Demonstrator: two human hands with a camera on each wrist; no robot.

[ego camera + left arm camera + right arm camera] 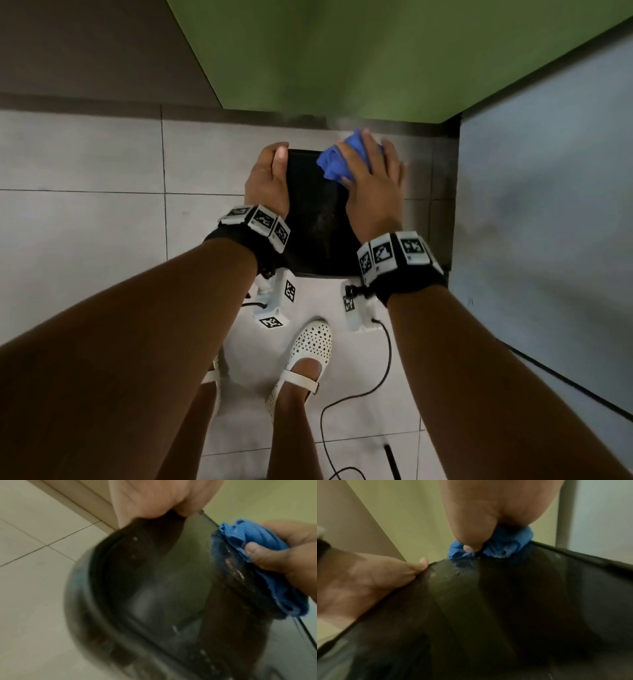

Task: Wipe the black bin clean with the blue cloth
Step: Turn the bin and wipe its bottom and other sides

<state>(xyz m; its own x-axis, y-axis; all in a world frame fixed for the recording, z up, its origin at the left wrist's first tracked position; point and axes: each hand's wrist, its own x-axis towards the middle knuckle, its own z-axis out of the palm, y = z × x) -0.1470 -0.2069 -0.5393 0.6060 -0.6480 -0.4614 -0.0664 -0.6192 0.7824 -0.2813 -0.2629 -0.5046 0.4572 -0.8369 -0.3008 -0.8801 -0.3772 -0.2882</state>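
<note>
A black bin (317,219) stands on the tiled floor below me, its glossy lid facing up. My left hand (269,178) grips the bin's left edge, thumb (280,156) lying on top. My right hand (371,178) holds a bunched blue cloth (337,164) and presses it on the bin's far right corner. In the left wrist view the blue cloth (254,555) wraps over the bin's rim (211,524) under the right thumb (257,553). In the right wrist view the cloth (505,546) sits at the far corner, with the left thumb (419,563) on the edge.
A green wall (342,58) rises just behind the bin, and a pale grey panel (548,205) stands close on the right. My feet in white shoes (305,359) are on the light tiles (85,188) before the bin. A black cable (359,397) trails on the floor.
</note>
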